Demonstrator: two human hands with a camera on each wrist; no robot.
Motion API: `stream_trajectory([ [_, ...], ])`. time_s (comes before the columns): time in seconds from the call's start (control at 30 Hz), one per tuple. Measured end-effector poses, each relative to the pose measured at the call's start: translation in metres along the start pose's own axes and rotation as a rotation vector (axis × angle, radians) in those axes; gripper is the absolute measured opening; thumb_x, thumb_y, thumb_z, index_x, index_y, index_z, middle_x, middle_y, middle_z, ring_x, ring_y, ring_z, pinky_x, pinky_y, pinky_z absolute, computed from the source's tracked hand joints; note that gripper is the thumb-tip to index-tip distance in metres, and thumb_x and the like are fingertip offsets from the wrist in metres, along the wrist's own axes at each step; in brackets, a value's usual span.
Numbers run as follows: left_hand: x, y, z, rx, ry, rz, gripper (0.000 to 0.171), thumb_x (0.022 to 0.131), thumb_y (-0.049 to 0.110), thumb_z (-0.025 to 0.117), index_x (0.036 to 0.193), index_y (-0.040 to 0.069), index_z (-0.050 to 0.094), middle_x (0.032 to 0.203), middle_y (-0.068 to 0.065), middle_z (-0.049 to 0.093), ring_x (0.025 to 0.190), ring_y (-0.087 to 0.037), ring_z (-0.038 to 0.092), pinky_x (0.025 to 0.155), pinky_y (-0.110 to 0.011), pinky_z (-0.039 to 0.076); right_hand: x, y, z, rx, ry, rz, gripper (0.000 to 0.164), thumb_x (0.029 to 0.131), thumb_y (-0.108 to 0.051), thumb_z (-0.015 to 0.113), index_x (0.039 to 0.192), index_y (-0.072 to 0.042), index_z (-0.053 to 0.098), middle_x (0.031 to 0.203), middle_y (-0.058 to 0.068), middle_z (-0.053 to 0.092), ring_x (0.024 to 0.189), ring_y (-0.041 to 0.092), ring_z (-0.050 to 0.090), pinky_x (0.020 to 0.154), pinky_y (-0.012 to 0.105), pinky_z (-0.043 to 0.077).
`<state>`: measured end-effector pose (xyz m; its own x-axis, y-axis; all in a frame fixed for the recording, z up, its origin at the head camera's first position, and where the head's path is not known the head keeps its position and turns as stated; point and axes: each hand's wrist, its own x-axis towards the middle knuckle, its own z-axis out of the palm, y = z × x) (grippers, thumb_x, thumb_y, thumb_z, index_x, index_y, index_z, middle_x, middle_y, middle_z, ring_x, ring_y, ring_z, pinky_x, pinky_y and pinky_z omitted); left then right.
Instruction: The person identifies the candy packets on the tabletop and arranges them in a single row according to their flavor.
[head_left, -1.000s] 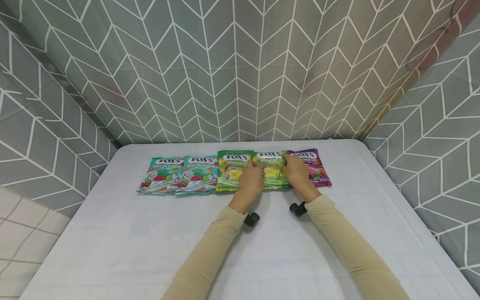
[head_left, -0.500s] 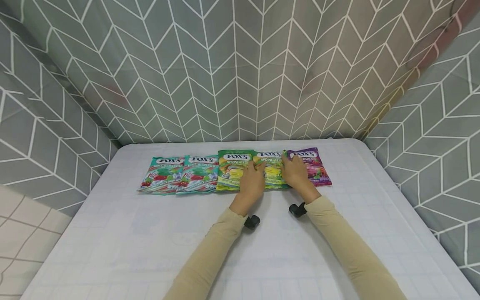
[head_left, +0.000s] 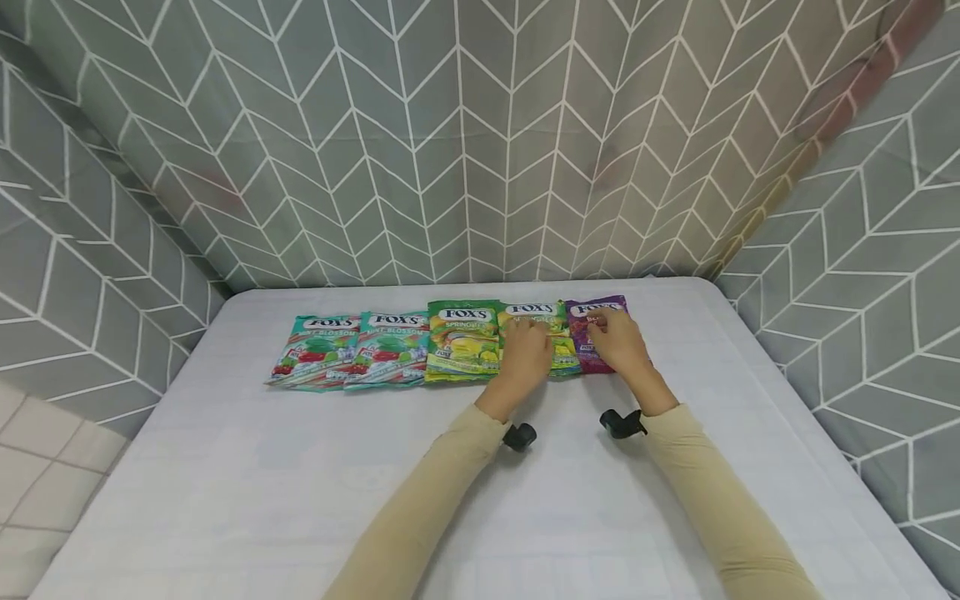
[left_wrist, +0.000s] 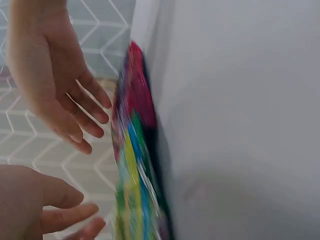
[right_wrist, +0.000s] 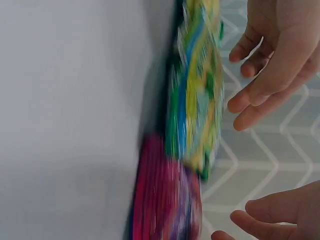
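Observation:
A row of candy bags lies flat on the table. Two mint-green bags, one (head_left: 313,354) and another (head_left: 388,354), are at the left. The middle has two yellow-green bags, one (head_left: 461,342) partly over the other (head_left: 564,342). A purple berry bag (head_left: 592,354) ends the row at the right. My left hand (head_left: 527,354) hovers over the right yellow-green bag, covering part of it. Over the purple bag is my right hand (head_left: 621,342). Both wrist views show relaxed fingers apart from the bags, with the left hand (left_wrist: 35,207) and right hand (right_wrist: 282,217) holding nothing.
The white-covered table (head_left: 300,483) extends in front of the bags. A grey chevron-patterned curtain (head_left: 465,150) stands behind it, with similar panels at both sides. A black wrist camera (head_left: 519,437) sits under the left wrist, another (head_left: 622,423) under the right.
Both hands have lifted off the yellow-green bags and shifted right, the right one now over the purple bag. The whole view has slid slightly; the row order is unchanged.

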<state>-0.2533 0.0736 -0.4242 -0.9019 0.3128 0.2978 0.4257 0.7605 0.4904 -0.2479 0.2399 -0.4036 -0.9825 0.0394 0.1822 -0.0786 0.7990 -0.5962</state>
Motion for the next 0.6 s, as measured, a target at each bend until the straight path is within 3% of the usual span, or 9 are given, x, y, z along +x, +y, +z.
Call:
stream_trajectory([
  [0.03, 0.004, 0.005, 0.003, -0.030, -0.016, 0.019, 0.021, 0.096, 0.008, 0.056, 0.109, -0.002, 0.069, 0.114, -0.016, 0.064, 0.105, -0.029, 0.055, 0.090, -0.037, 0.042, 0.000, 0.004, -0.005, -0.007, 0.013, 0.008, 0.032, 0.096, -0.007, 0.051, 0.122, 0.009, 0.059, 0.111, 0.030, 0.061, 0.096, 0.039, 0.059, 0.079, 0.052, 0.047],
  [0.13, 0.015, 0.019, 0.013, -0.134, -0.083, 0.056, 0.022, 0.096, 0.005, 0.053, 0.109, -0.002, 0.070, 0.098, -0.011, 0.069, 0.081, -0.020, 0.061, 0.075, -0.027, 0.045, 0.000, 0.015, -0.018, -0.025, 0.020, 0.044, 0.034, 0.096, -0.008, 0.050, 0.122, 0.012, 0.057, 0.114, 0.033, 0.059, 0.100, 0.044, 0.057, 0.083, 0.055, 0.046],
  [0.27, 0.025, 0.027, 0.023, -0.219, -0.154, 0.022, 0.021, 0.098, 0.005, 0.051, 0.104, -0.002, 0.071, 0.075, -0.007, 0.064, 0.051, -0.011, 0.046, 0.047, -0.019, 0.037, 0.003, 0.026, -0.027, -0.053, -0.014, 0.107, 0.040, 0.098, -0.013, 0.049, 0.127, 0.015, 0.051, 0.121, 0.035, 0.054, 0.112, 0.048, 0.051, 0.091, 0.056, 0.043],
  [0.43, 0.030, 0.030, 0.031, -0.117, -0.162, -0.031, 0.023, 0.098, 0.006, 0.051, 0.082, 0.000, 0.065, 0.065, -0.004, 0.057, 0.051, -0.010, 0.047, 0.044, -0.019, 0.037, 0.007, 0.040, -0.030, -0.087, -0.071, 0.193, 0.047, 0.098, -0.015, 0.048, 0.130, 0.019, 0.044, 0.123, 0.037, 0.051, 0.115, 0.049, 0.049, 0.094, 0.055, 0.042],
  [0.6, 0.032, 0.034, 0.038, -0.017, -0.120, -0.022, 0.017, 0.094, 0.005, 0.056, 0.082, -0.001, 0.067, 0.073, -0.010, 0.066, 0.060, -0.015, 0.057, 0.051, -0.023, 0.045, 0.008, 0.048, -0.029, -0.108, -0.120, 0.233, 0.052, 0.096, -0.016, 0.047, 0.130, 0.023, 0.041, 0.123, 0.039, 0.050, 0.118, 0.050, 0.046, 0.098, 0.055, 0.039],
])
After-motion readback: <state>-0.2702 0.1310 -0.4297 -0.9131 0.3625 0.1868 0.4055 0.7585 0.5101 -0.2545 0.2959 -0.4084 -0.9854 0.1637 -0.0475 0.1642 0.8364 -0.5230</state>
